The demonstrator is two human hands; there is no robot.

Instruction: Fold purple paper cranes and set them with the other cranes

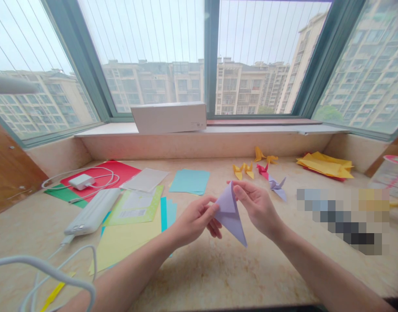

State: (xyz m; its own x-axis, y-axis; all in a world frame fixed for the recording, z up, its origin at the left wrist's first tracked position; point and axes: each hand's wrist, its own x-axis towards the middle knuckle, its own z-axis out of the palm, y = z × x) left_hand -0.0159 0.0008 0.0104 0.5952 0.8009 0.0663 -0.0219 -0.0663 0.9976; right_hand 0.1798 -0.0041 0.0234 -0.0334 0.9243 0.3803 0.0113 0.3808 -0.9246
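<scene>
The left hand (199, 218) pinches the left side of the folded purple paper (229, 210), and the right hand (256, 203) pinches it near its top, just right of the middle of the frame, above the counter (199, 279). Yellow birds (238, 172), a red bird (263, 172) and a purple bird (278, 186) sit right of the middle, and blue paper (189, 181) lies left of them
</scene>
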